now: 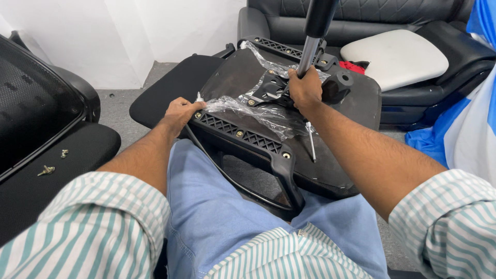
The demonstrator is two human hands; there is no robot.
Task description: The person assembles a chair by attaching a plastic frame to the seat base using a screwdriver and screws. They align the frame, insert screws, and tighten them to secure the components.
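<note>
1. An upturned black office chair seat (330, 155) is lying across the person's lap in the middle of the frame, its underside facing up.
2. The right hand (306, 90) is wrapping its fingers tightly around the lower end of a gas lift cylinder (310, 49), which is rising from the seat's centre toward the top of the frame, chrome below and black above.
3. The cylinder is standing in a black metal mechanism plate (269, 89) at the centre of the seat's underside.
4. The left hand (181, 112) is resting at the seat's left edge, fingers curled and pressed together on the end of a black plastic armrest bracket (248, 142); what they are pinching cannot be told.
5. Crumpled clear plastic wrap (253, 109) is lying over the underside between the two hands.
6. A slim metal tool (311, 142) is lying on the seat just below the right hand.
7. A second chair seat (46, 170) is sitting at the left of the frame, with two small metal bolts (46, 170) lying on it.
8. A black sofa (413, 31) is standing in the upper right, with a white cushion (395, 56) resting on it.
</note>
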